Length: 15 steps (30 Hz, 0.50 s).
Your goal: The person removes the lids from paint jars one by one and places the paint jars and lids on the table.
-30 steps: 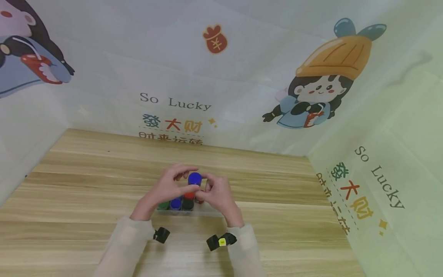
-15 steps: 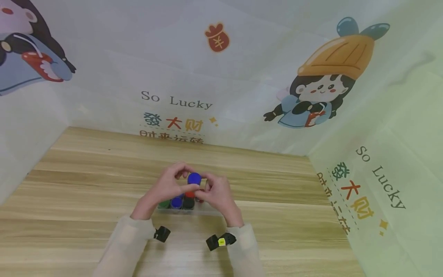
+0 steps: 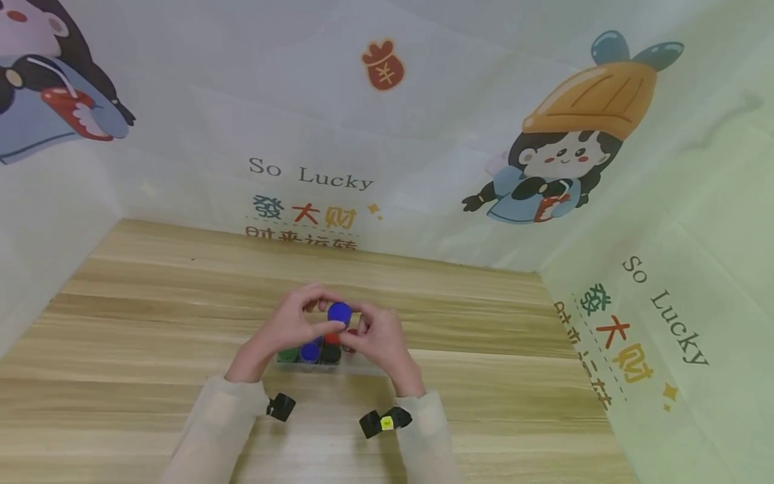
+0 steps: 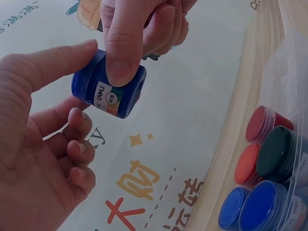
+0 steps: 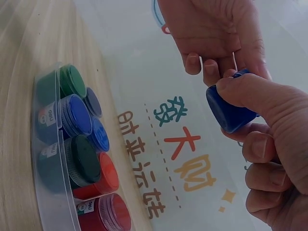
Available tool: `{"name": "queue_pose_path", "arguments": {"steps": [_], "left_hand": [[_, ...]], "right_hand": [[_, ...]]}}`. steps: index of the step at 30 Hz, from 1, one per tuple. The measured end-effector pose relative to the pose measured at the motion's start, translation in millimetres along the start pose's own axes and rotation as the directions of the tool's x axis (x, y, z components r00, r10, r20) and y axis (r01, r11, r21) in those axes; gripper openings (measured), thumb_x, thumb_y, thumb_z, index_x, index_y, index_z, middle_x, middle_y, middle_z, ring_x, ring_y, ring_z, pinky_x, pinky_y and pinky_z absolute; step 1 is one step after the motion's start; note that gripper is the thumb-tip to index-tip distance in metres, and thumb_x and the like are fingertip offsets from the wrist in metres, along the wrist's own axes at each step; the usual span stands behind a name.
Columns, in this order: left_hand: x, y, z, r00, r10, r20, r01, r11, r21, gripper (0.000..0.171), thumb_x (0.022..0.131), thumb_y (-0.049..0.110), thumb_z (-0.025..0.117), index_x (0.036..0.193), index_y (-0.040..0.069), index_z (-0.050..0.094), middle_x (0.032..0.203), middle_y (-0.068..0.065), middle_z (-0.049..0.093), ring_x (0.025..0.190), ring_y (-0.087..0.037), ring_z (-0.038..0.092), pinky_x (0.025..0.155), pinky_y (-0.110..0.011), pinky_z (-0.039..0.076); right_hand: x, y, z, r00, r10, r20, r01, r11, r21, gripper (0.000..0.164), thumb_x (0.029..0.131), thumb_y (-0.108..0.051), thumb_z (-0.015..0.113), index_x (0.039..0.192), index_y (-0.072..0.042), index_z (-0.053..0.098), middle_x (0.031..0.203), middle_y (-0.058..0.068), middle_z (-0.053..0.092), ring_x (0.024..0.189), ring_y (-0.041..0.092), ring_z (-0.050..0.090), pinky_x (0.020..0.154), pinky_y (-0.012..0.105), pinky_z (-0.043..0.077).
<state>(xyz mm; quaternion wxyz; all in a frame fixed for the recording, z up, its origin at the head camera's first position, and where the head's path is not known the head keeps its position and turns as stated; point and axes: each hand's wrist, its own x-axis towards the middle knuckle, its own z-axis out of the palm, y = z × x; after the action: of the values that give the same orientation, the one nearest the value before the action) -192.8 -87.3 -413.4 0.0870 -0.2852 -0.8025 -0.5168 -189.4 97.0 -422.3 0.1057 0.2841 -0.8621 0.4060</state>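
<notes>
A small blue paint jar (image 4: 126, 98) with a printed label is held up between both hands. In the head view its blue lid (image 3: 340, 314) faces up toward the camera. My left hand (image 3: 294, 324) pinches the lid between thumb and forefinger, the other fingers curled loosely below. From the other side, my right hand (image 3: 382, 334) grips the jar's body, its thumb pressed on the label side in the left wrist view. The right wrist view shows the bottom end of the jar (image 5: 231, 113) next to the right thumb.
Below the hands stands a clear plastic box (image 5: 61, 202) with several paint jars. Among them are a green jar (image 5: 73, 81), a blue jar (image 5: 75, 115), a dark green jar (image 5: 83, 159) and a red jar (image 5: 108, 214). A printed cloth (image 3: 423, 154) encloses the wooden table (image 3: 484, 376).
The left forefinger has drawn back slightly around the lid. Both hands stay in nearly the same place with the jar, and the head view has shifted a little.
</notes>
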Motion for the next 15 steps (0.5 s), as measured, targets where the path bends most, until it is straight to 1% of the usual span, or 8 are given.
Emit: {"name": "queue_pose_path", "arguments": {"steps": [2, 4, 8, 11, 13, 15], "left_hand": [[0.4, -0.8, 1.3, 1.0, -0.024, -0.003, 0.024, 1.0, 0.006, 0.026, 0.075, 0.012, 0.079, 0.098, 0.007, 0.067, 0.079, 0.0, 0.05, 0.072, -0.019, 0.042, 0.065, -0.033, 0.035], [0.6, -1.4, 1.9, 1.0, -0.028, 0.004, 0.028, 1.0, 0.01, 0.03, 0.075, 0.013, 0.079, 0.101, 0.005, 0.066, 0.08, 0.0, 0.049, 0.073, -0.017, 0.041, 0.065, -0.032, 0.035], [1.3, -3.8, 1.7, 0.999, 0.033, 0.021, -0.033, 0.999, 0.004, 0.036, 0.076, 0.008, 0.077, 0.109, 0.001, 0.066, 0.081, -0.002, 0.051, 0.073, -0.015, 0.04, 0.063, -0.032, 0.034], [2.4, -3.9, 1.8, 0.998, 0.056, 0.026, -0.056, 0.998, 0.007, 0.033, 0.075, 0.005, 0.077, 0.107, 0.002, 0.068, 0.081, -0.002, 0.052, 0.072, -0.015, 0.04, 0.062, -0.032, 0.034], [3.1, -2.6, 2.7, 0.999, 0.044, 0.021, -0.044, 0.999, 0.018, 0.031, 0.074, 0.006, 0.078, 0.104, 0.004, 0.069, 0.081, -0.001, 0.052, 0.072, -0.016, 0.041, 0.063, -0.031, 0.034], [3.5, -1.2, 4.7, 1.0, 0.019, 0.009, -0.02, 0.999, 0.032, 0.03, 0.073, 0.008, 0.08, 0.1, 0.006, 0.069, 0.079, -0.001, 0.051, 0.072, -0.019, 0.042, 0.063, -0.03, 0.034]], "right_hand": [[-0.6, 0.7, 0.1, 1.0, -0.001, -0.005, 0.001, 1.0, -0.004, 0.03, 0.073, -0.005, 0.075, 0.102, 0.001, 0.067, 0.048, -0.005, 0.045, 0.041, -0.006, 0.033, 0.041, 0.015, 0.028], [-0.7, 1.1, -0.1, 1.0, -0.001, -0.005, 0.001, 1.0, -0.005, 0.03, 0.072, -0.004, 0.075, 0.101, 0.001, 0.067, 0.048, -0.005, 0.044, 0.041, -0.006, 0.032, 0.041, 0.014, 0.028], [-0.8, 0.7, -2.4, 1.0, 0.0, -0.006, 0.0, 1.0, 0.002, 0.029, 0.074, -0.005, 0.074, 0.102, 0.0, 0.067, 0.047, -0.004, 0.045, 0.04, -0.006, 0.032, 0.04, 0.015, 0.028], [-1.3, 1.6, -3.7, 1.0, 0.008, -0.003, -0.008, 1.0, -0.002, 0.029, 0.076, -0.007, 0.074, 0.103, 0.0, 0.067, 0.047, -0.004, 0.045, 0.04, -0.006, 0.033, 0.04, 0.015, 0.027], [-1.8, 2.0, -4.3, 1.0, 0.019, 0.0, -0.019, 1.0, -0.005, 0.029, 0.075, -0.008, 0.074, 0.102, 0.001, 0.067, 0.047, -0.004, 0.046, 0.04, -0.006, 0.033, 0.04, 0.014, 0.027], [-2.5, 3.4, -3.9, 1.0, 0.029, 0.002, -0.029, 1.0, -0.012, 0.029, 0.075, -0.009, 0.075, 0.101, 0.001, 0.067, 0.047, -0.004, 0.046, 0.04, -0.005, 0.034, 0.04, 0.014, 0.028]]}}
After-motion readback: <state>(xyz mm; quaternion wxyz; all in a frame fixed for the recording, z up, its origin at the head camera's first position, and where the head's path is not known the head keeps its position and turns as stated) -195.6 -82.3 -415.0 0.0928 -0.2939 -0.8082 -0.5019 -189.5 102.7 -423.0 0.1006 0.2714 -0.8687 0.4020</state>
